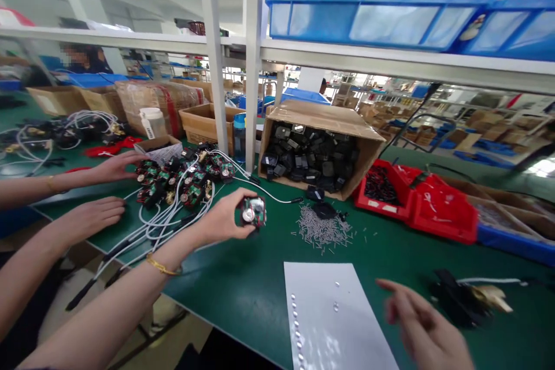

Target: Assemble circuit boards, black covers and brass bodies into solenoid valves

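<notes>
Head view: the left hand (223, 216), fingers and thumb curled, grips a small green-and-black circuit assembly (258, 211) with a round silver disc (248, 215) over the dark green table (234, 295), left of piled slim grey screw-like pieces (318, 230). The right hand (422, 324), index finger extended, nothing visibly held, appears between a glossy white sheet (323, 306) and a black part (462, 300) with a white cable (485, 281). A co-worker's hand (119, 167) is beside heaped circuit boards (193, 192).

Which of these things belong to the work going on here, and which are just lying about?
Likely part of the work: circuit-board assembly in the left hand, white sheet near the right hand, heaped circuit boards, black plastic housings, small grey fasteners.

Probably just lying about: blue bottle, white-lidded container.
</notes>
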### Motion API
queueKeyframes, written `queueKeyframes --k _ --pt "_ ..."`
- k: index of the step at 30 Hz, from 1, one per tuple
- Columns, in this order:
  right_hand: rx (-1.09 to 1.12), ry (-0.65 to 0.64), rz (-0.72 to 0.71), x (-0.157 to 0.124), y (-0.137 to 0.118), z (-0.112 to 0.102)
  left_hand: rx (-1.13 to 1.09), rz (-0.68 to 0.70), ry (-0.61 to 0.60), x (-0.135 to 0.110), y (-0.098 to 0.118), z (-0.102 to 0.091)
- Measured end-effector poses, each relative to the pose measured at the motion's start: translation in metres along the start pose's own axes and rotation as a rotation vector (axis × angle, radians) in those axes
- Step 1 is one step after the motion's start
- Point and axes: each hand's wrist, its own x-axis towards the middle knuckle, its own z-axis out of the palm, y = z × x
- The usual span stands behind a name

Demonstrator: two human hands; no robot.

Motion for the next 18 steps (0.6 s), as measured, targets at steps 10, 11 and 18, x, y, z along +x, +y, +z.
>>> queueKeyframes --k 10,11,18 --pt "0.736 -0.738 0.465 -0.015 -0.061 0.122 -0.827 -0.109 -0.434 -0.04 0.051 0.046" --pt "0.762 -0.74 0.488 -0.017 -0.056 0.121 -0.906 -0.146 -0.44 -0.041 0.047 0.05" --pt "0.982 -0.71 0.669 -0.043 -0.05 0.128 -0.681 -0.529 -0.081 -0.071 0.038 0.071"
